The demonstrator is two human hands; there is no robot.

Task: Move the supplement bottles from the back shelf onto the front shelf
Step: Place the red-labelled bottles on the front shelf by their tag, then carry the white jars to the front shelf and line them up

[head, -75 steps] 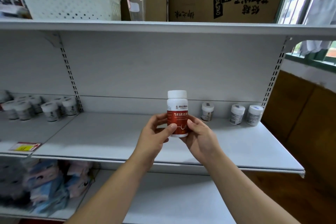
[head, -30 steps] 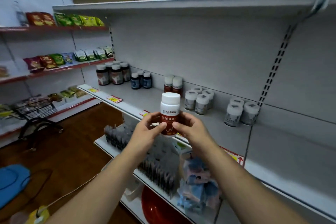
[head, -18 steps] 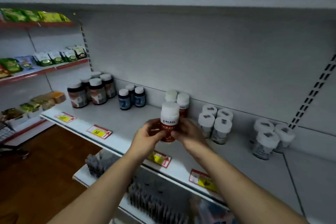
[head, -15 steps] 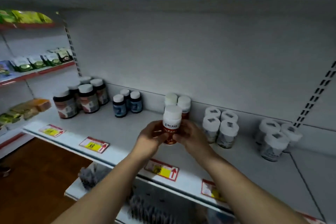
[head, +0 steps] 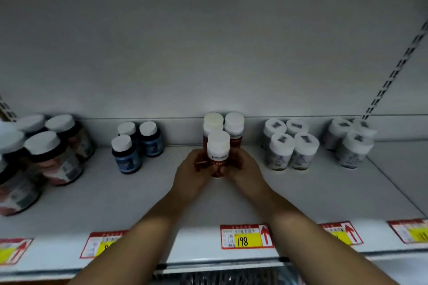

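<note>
bottle [head: 218, 153] label blurred (text unreadable); far-right price tag [head: 410, 233] cut off

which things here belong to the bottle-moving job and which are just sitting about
In the job:
- red supplement bottle, held between left hand and right hand
- two matching red bottles behind it
- shelf

Just there:
- blue bottles
- dark jars at far left
- white bottles to the right
- price tags on the shelf edge

price tag [head: 246, 236] | on shelf [head: 301, 194] front edge | reads "198" (black on yellow) | red up-arrow at right | bottle [head: 217, 157] label: illegible
</note>
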